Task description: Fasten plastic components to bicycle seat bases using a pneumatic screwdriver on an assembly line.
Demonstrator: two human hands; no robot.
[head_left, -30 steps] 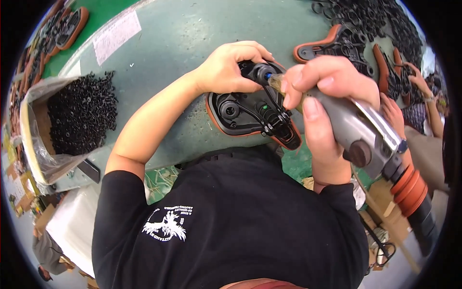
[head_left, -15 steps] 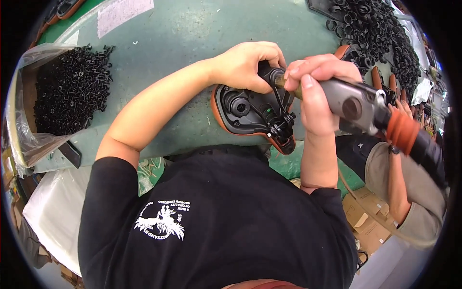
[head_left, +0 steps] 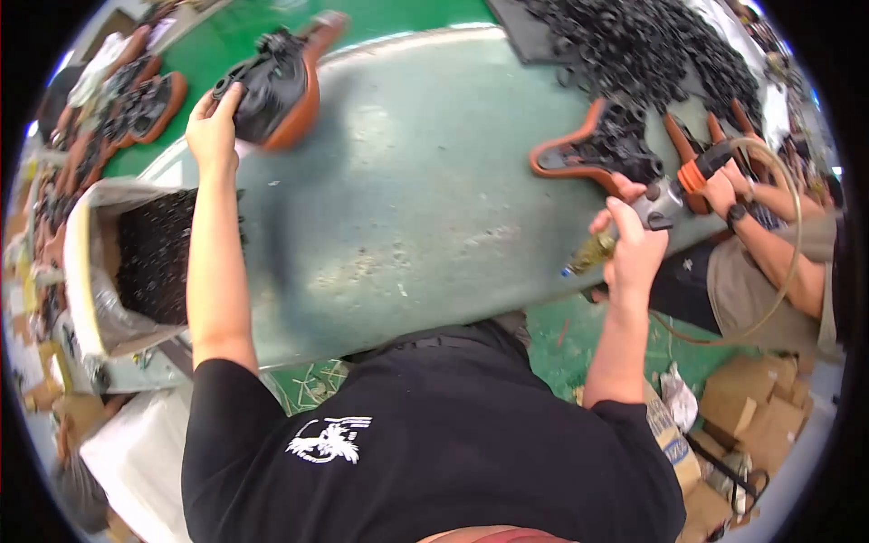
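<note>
Saddle (head_left: 277, 98) has moved leftward in left fingers (head_left: 230, 100).

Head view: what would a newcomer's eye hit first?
Likely the orange-edged black saddle, motion-blurred, held up in the left hand at upper left. Next, the blue-tipped power tool in the right hand, right of centre. Then the big heap of black rings at upper right.

We see a scuffed grey-green tabletop (head_left: 407, 217) catching pale light. Beneath it we make out bright green floor (head_left: 566, 339), straw-like scraps (head_left: 319, 384) at left, cardboard boxes (head_left: 744, 395) at lower right and a bulky white block (head_left: 136, 452) at lower left.
</note>
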